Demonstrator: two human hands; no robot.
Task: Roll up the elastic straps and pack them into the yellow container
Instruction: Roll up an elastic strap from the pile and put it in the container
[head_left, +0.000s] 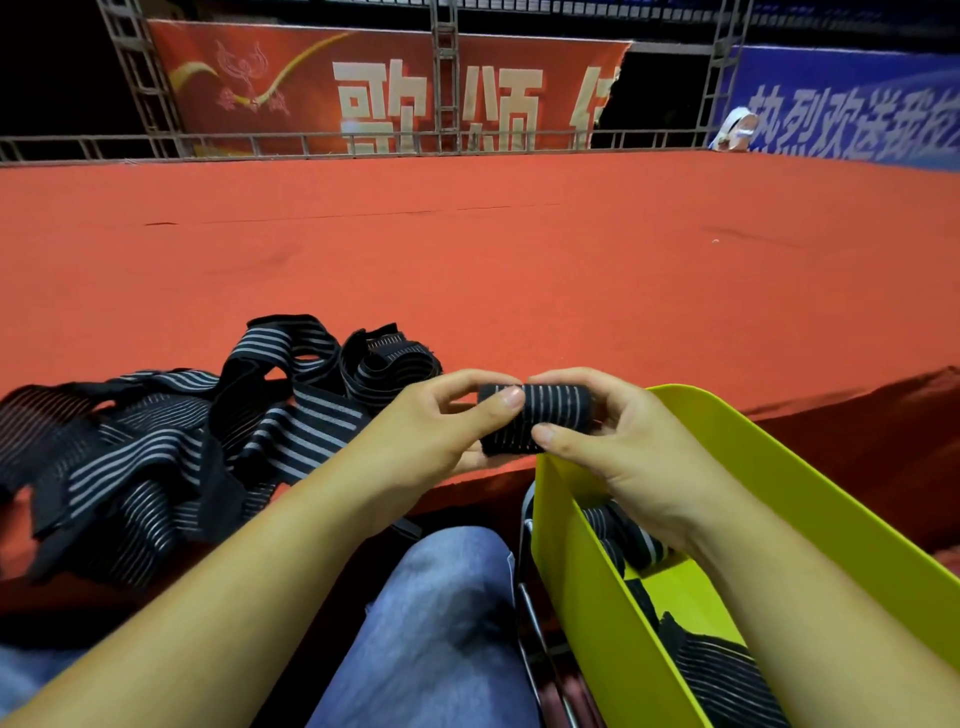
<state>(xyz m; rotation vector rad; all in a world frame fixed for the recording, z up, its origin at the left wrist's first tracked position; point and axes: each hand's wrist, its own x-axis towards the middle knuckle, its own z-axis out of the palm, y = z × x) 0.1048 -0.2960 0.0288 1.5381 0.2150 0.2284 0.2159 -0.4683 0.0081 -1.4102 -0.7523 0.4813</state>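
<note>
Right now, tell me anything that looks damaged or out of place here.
The red banner at the back is torn: its right edge is ragged. The unrolled straps lie in a tangle at the near edge of the red surface. The rolled strap held by the left hand and right hand looks tidy.

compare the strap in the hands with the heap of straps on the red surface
The strap in the hands is wound into a tight roll; the heap of straps lies loose and tangled. The strap is held by the left hand and right hand; the heap rests on the red surface. Both are black with pale stripes.
</note>
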